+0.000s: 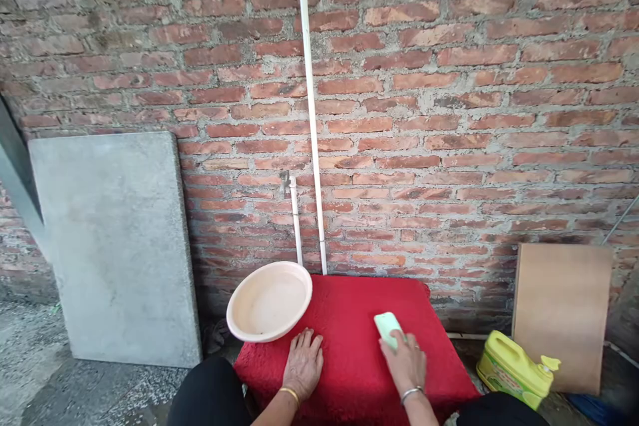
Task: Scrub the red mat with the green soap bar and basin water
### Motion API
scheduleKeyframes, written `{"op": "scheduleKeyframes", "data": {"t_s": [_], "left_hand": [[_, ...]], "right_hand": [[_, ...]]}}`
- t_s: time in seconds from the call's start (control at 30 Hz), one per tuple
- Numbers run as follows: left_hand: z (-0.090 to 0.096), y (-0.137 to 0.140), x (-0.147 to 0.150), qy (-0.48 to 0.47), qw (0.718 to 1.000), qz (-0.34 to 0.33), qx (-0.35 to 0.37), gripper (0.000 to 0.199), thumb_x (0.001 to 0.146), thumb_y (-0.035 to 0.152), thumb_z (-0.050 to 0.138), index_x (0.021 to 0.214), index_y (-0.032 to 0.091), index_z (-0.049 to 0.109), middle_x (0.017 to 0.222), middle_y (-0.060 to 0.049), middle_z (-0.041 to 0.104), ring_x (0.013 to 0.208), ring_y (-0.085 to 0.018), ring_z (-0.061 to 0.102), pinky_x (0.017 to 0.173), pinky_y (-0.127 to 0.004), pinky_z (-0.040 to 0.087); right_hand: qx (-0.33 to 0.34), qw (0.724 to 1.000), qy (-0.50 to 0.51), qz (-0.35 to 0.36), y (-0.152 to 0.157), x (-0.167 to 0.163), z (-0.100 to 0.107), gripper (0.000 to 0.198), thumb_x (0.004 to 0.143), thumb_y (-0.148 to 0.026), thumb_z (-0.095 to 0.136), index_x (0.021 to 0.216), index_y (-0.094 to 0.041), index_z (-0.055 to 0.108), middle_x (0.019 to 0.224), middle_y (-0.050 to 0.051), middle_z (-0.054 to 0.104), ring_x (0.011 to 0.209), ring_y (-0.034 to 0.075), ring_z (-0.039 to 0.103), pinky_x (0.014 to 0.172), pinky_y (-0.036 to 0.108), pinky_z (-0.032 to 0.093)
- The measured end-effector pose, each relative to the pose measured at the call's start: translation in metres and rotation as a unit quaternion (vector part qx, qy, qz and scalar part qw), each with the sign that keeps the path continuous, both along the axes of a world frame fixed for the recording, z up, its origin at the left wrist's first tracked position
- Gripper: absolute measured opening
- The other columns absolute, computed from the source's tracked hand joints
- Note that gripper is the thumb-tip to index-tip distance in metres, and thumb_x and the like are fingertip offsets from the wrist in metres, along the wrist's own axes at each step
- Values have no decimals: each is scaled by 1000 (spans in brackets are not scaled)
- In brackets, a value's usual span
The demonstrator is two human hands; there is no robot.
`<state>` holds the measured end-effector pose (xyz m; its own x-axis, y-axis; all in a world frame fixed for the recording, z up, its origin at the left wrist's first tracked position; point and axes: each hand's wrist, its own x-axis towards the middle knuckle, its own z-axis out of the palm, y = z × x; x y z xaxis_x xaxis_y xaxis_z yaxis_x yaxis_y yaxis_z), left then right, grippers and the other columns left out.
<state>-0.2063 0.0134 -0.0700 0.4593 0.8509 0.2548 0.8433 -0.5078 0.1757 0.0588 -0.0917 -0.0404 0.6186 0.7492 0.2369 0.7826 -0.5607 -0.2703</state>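
My left hand (303,361) lies flat on the red cloth (344,339), its fingers stretched out just below the rim of a cream plastic basin (269,303). On the cloth's right half, my right hand (407,358) grips a pale green oblong block with rounded corners (386,326). The block lies against the cloth; its exact kind cannot be made out, and its near end is under my fingers. The basin tilts at the back left corner of the cloth. Red cloth covers the low table's top and hangs over its front edge.
A brick wall (399,113) rises behind the table, with a tall white pipe (312,113) and a tap (285,181). On the left leans a grey slab (117,246). At right, a yellow jug (514,369) stands before a brown board (562,313).
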Motion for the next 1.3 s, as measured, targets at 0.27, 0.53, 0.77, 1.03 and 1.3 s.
{"op": "scheduleKeyframes", "data": {"t_s": [0.27,0.53,0.77,1.03,1.3], "left_hand": [[-7,3,1,7,1000,2,0,37,96,30,42,127,30,63,141,-6,56,134,-24,45,115,-42,28],[-12,6,0,2,1000,12,9,37,96,30,43,127,32,63,140,-5,56,133,-23,46,115,-39,28],[4,0,1,9,1000,4,-20,39,95,30,41,127,29,63,142,-6,55,134,-24,45,115,-40,26],[-8,3,1,19,1000,1,9,41,94,26,40,128,29,62,142,-7,55,133,-24,46,115,-43,27],[1,-2,5,11,1000,4,-7,41,94,25,39,128,28,63,142,-7,55,135,-25,44,115,-44,28]], "right_hand": [[45,999,15,4,0,-16,7,32,88,-49,51,106,-29,69,99,10,64,89,28,64,77,38,46],[11,995,-7,101,12,-46,3,24,86,-44,58,104,-31,69,102,7,64,96,26,64,84,37,43],[-2,993,30,-110,-1,28,11,43,92,-56,45,116,-26,65,101,11,63,92,27,64,75,37,45],[29,990,49,131,72,-109,22,22,81,-44,64,99,-32,69,103,4,63,98,23,62,85,33,42],[-15,999,32,-41,28,-6,16,39,92,-51,46,115,-26,65,103,13,64,94,29,65,78,41,46]]}}
